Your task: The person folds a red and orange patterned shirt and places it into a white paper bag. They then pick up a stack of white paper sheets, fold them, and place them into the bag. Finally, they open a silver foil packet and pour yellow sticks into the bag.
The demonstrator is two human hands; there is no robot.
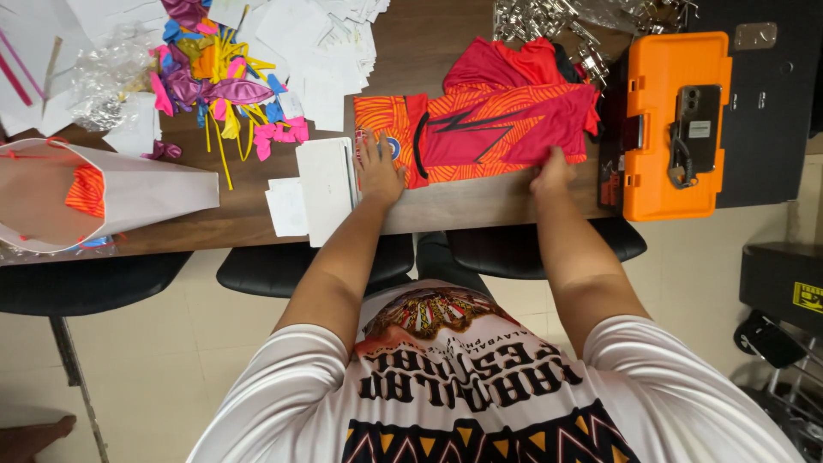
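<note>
Left hand (380, 171): flat, palm down, fingers spread on the left end of the folded jersey (480, 129); grip wide, nothing clasped.
Right hand (549, 174): at the jersey's lower right edge, near the table's front edge; fingers curled at the cloth, touching it; can't tell if the grip pinches the hem or just presses.
Jersey: red and orange, wavy stripe pattern, dark zigzag mark across the front; lies folded flat on the table (480, 201), front-centre, long side along the front edge; a second red layer bunches behind its far edge.
White card stack (327, 184): just beside the left hand, on its left, overhanging the front edge slightly.
Orange case (673, 120): right of the jersey, near the right end of the table, lid shut; phone (696, 129) lies on top, with a cord.
Metal clips pile (549, 21): far edge, behind the jersey.
Colourful scraps (219, 77): pink, yellow, blue, purple bits, far-left part of the table, among white paper sheets (317, 43).
White bag (111, 193): left end of the table, lying on its side, mouth open, orange striped cloth (86, 190) inside.
Black chairs (540, 244): tucked under the front edge.
</note>
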